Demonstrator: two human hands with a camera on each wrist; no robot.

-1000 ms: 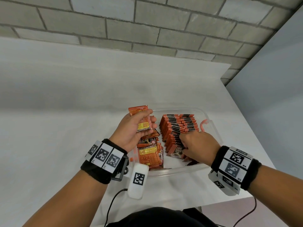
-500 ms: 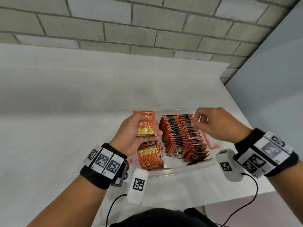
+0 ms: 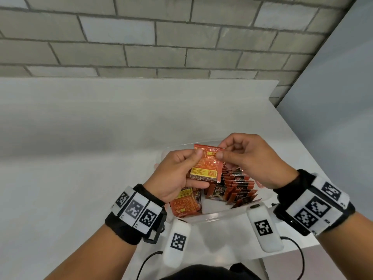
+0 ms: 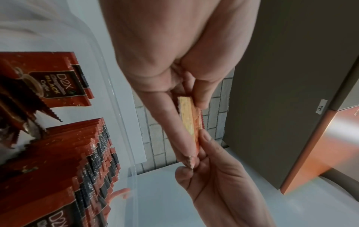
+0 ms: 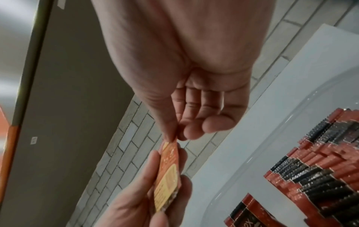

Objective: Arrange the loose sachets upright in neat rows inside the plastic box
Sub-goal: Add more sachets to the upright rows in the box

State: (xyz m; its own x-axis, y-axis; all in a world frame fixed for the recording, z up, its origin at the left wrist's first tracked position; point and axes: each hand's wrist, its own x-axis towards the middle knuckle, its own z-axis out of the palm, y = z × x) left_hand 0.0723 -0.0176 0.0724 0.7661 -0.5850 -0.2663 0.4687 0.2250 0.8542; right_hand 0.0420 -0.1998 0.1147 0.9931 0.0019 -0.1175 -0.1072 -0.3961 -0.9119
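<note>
My left hand (image 3: 191,170) holds an orange sachet (image 3: 205,166) with a yellow label upright above the clear plastic box (image 3: 218,216). My right hand (image 3: 222,151) pinches the sachet's top right corner between thumb and forefinger. The left wrist view shows the sachet (image 4: 189,122) edge-on between my fingers. In the right wrist view my right hand (image 5: 172,138) pinches the tip of the sachet (image 5: 169,169). A row of red-and-black sachets (image 3: 240,182) stands leaning in the box's right half. Loose orange sachets (image 3: 185,205) lie flat at its near left.
The box sits near the front right corner of a white table (image 3: 80,158). A grey brick wall (image 3: 161,37) rises behind it. The table's right edge drops off just past the box. Cables hang from both wrist cameras below the near table edge.
My right hand left the row at the box's near end, rose and came left to pinch the sachet's top corner. My left hand lifted the sachet slightly.
</note>
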